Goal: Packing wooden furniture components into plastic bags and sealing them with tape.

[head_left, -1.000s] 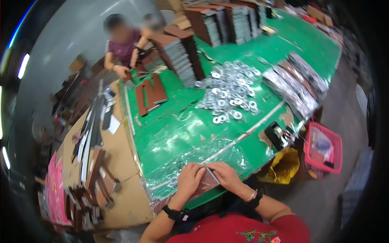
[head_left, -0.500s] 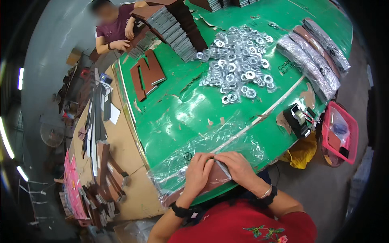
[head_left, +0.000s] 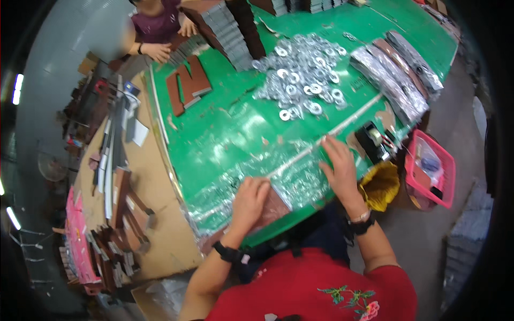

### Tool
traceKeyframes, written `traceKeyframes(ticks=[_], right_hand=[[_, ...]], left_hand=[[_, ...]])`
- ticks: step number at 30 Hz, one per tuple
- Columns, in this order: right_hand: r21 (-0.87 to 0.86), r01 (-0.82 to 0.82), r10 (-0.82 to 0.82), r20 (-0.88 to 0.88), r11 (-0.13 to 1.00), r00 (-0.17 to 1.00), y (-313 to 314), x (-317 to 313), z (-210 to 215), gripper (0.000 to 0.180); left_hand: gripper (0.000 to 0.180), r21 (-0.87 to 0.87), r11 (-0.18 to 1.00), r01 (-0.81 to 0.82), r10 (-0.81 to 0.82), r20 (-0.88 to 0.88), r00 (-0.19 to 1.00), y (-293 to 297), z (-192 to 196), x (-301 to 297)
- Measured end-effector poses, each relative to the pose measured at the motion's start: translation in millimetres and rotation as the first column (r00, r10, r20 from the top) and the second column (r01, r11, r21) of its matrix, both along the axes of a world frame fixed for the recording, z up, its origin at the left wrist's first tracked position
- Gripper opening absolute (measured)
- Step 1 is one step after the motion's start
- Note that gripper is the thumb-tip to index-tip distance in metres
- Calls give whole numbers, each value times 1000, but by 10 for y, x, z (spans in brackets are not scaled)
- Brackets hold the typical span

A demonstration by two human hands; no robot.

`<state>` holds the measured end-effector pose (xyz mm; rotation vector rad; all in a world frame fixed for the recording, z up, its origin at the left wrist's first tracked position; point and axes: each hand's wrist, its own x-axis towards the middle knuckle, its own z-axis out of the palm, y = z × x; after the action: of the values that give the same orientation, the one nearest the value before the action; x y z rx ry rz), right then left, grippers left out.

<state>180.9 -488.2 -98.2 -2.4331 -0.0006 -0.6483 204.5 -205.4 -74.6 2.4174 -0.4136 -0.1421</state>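
Hands stand apart: the left hand (head_left: 250, 202), fingers close together, rests on a brown panel (head_left: 276, 209), its grip impossible to tell; the right hand (head_left: 341, 170), thumb well parted from fingers, holds nothing visible. The panel, at the six o'clock edge of the table (head_left: 225, 134) amid clear plastic film (head_left: 306, 184), runs lengthwise from eight to two o'clock. It lies at eight o'clock from the right hand; the left is nearer. A black tape dispenser (head_left: 369, 143) is at the right's two o'clock.

Red shirt (head_left: 300, 283) with pink flower (head_left: 370, 310), black wristbands (head_left: 227, 252)
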Motion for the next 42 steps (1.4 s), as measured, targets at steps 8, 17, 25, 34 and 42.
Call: traceKeyframes(ticks=[8,17,25,34,42], right_hand=[[-76,116,-130,-215,990,968,-193,16,121,75],[-93,86,-122,-514,992,849,-135,26,208,77],[29,-7,23,-593,1000,805,-232,106,129,48],[617,388,211,-678,685,704,-227,-83,481,28],[732,93,380,-453,675,806,25,31,664,18]], left_hand=[[29,-83,996,-11,14,34,999,53,-80,140],[35,-98,993,-58,57,-20,998,-5,-121,81],[37,-105,990,-99,91,-80,993,20,-78,77],[37,-115,992,-51,50,-12,999,-129,-137,82],[38,-85,991,-99,101,17,995,-22,-151,70]])
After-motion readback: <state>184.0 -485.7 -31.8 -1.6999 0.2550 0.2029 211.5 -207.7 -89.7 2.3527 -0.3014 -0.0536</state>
